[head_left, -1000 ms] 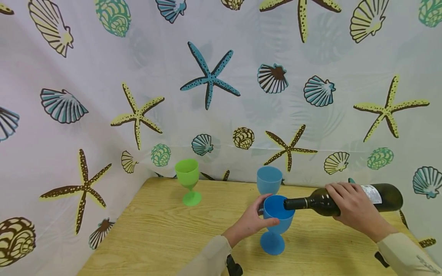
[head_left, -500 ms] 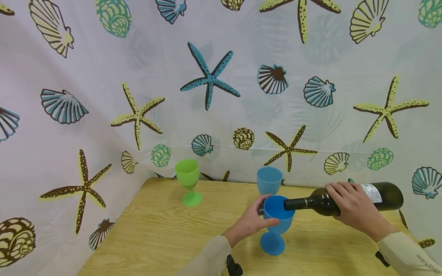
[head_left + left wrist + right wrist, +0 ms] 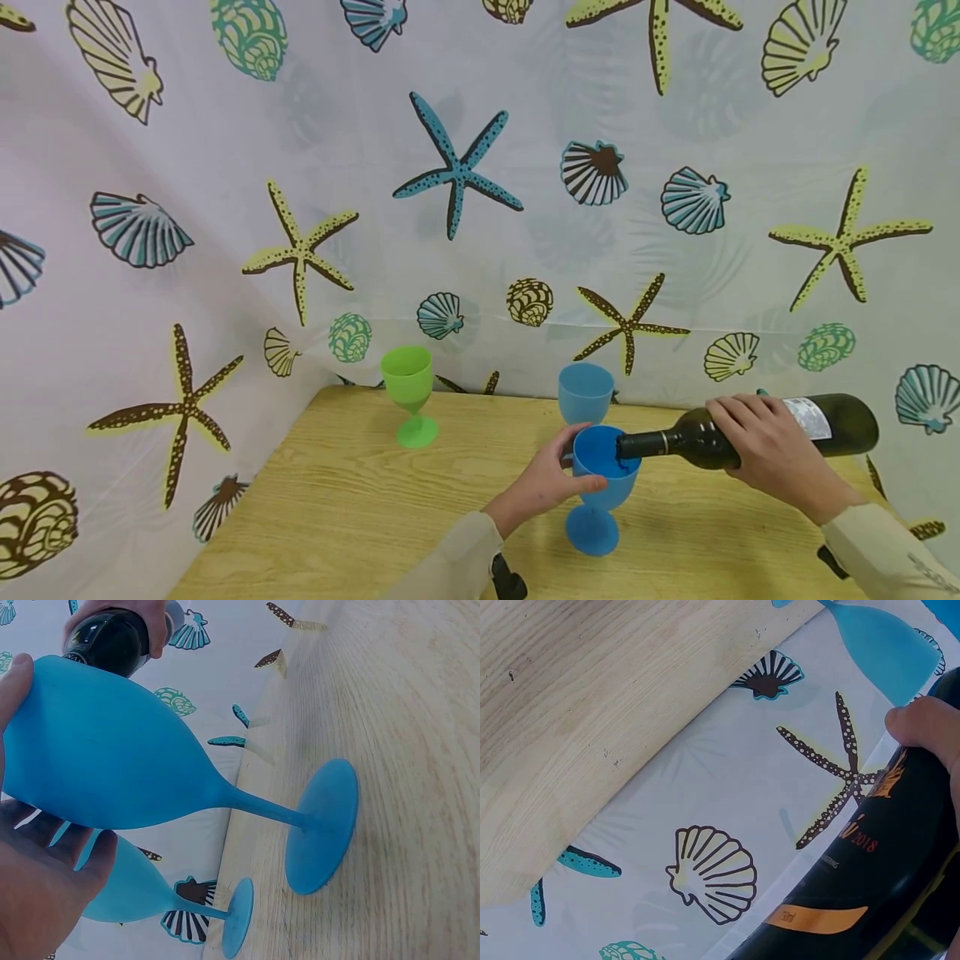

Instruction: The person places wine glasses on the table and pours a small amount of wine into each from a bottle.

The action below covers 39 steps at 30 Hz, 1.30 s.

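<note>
Tipping the bottle [image 3: 703, 441] into the blue goblet [image 3: 619, 490], our right hand [image 3: 774, 454] clasps it; our left hand [image 3: 546, 482] cups the bowl. Goblet stands on the table [image 3: 420, 492], forward of its back edge. We should keep the bottle mouth inside the rim, tilt slowly. Goblet smooth, stemmed, probably plastic; bottle glossy, dark; table wood-grained.

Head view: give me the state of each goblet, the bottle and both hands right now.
Dark blue goblet: foot on the table, bowl held.
Light blue goblet: upright, partly hidden.
Green goblet: upright, standing apart.
Wine bottle: tipped near level, mouth over the dark blue goblet; dark streak below it, probably liquid.
Left hand: grips the dark blue goblet's bowl.
Right hand: grips the wine bottle.
</note>
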Each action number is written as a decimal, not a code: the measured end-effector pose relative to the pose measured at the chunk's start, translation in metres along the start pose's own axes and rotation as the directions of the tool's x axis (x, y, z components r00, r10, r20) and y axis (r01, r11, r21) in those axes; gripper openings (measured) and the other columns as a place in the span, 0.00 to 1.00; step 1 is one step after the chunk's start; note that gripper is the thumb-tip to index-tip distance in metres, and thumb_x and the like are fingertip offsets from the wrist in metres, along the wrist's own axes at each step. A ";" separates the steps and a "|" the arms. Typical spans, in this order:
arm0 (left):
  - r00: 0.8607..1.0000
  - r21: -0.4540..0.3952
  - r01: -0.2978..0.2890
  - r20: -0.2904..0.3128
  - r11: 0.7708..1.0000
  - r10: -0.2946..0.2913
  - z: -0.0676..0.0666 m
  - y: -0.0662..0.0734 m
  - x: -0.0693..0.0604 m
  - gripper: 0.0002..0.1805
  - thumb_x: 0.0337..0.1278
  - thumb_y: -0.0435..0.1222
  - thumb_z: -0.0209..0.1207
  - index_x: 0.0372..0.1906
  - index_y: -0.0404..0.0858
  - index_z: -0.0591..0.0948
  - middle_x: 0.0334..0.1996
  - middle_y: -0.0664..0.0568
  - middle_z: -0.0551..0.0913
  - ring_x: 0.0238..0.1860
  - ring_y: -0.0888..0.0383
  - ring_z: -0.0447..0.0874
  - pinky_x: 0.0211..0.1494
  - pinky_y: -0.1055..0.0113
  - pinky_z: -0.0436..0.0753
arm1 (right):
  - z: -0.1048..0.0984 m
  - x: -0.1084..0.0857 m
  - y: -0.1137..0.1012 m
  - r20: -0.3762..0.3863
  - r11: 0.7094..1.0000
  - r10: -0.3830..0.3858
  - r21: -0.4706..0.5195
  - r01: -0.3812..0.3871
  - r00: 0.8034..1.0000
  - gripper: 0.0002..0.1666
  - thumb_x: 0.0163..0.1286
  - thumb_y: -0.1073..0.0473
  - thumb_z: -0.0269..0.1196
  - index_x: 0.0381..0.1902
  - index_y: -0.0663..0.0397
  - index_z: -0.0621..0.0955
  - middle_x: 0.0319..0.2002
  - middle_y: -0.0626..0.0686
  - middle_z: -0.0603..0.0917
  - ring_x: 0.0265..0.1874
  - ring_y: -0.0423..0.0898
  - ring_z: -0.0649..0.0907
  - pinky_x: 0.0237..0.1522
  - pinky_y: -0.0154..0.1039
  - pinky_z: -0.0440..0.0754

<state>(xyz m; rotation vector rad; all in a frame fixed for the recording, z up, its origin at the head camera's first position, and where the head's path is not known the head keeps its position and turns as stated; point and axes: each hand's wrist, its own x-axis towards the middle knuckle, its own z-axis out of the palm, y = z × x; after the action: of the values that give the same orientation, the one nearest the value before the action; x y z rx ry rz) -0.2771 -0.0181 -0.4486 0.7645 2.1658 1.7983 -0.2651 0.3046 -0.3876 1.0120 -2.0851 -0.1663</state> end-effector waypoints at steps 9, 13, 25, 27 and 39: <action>1.000 0.008 -0.004 0.003 1.000 0.004 0.000 -0.004 0.001 0.41 0.55 0.45 0.66 0.71 0.41 0.60 0.63 0.51 0.69 0.60 0.51 0.70 0.60 0.55 0.72 | 0.000 0.000 -0.001 -0.001 1.000 0.003 0.009 -0.003 1.000 0.60 0.12 0.52 0.84 0.50 0.68 0.75 0.42 0.62 0.80 0.39 0.60 0.78 0.38 0.57 0.75; 1.000 0.006 -0.005 0.005 1.000 0.005 0.000 -0.003 0.001 0.41 0.55 0.44 0.66 0.71 0.41 0.60 0.63 0.50 0.69 0.60 0.51 0.71 0.59 0.55 0.72 | 0.000 0.000 -0.001 0.002 1.000 0.003 0.008 -0.003 1.000 0.59 0.13 0.52 0.84 0.51 0.68 0.75 0.42 0.62 0.79 0.39 0.60 0.78 0.38 0.57 0.75; 1.000 -0.003 -0.019 0.007 1.000 0.019 0.000 -0.002 0.001 0.41 0.55 0.42 0.65 0.71 0.39 0.60 0.62 0.50 0.69 0.60 0.52 0.70 0.60 0.56 0.72 | -0.001 0.001 0.000 0.011 1.000 -0.006 -0.006 0.006 1.000 0.60 0.12 0.52 0.84 0.51 0.67 0.75 0.43 0.62 0.79 0.39 0.61 0.78 0.38 0.57 0.75; 1.000 -0.004 -0.016 0.007 1.000 0.016 0.000 -0.002 0.001 0.41 0.55 0.43 0.65 0.71 0.40 0.60 0.62 0.50 0.69 0.60 0.52 0.71 0.60 0.56 0.72 | -0.001 0.001 -0.001 0.015 1.000 -0.003 -0.003 0.003 1.000 0.60 0.12 0.52 0.84 0.51 0.67 0.75 0.43 0.62 0.79 0.39 0.61 0.78 0.38 0.57 0.75; 1.000 0.008 -0.015 0.001 1.000 0.015 0.000 -0.004 0.001 0.40 0.55 0.44 0.65 0.70 0.41 0.61 0.62 0.50 0.70 0.60 0.53 0.70 0.60 0.56 0.72 | -0.002 0.002 0.000 0.026 1.000 -0.003 -0.004 0.003 1.000 0.61 0.12 0.51 0.84 0.51 0.67 0.75 0.42 0.62 0.79 0.39 0.61 0.77 0.37 0.58 0.75</action>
<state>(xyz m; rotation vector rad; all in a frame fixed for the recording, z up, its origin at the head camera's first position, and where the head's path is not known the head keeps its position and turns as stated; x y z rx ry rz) -0.2790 -0.0174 -0.4520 0.7858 2.1736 1.7969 -0.2647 0.3039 -0.3851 1.0155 -2.1056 -0.1862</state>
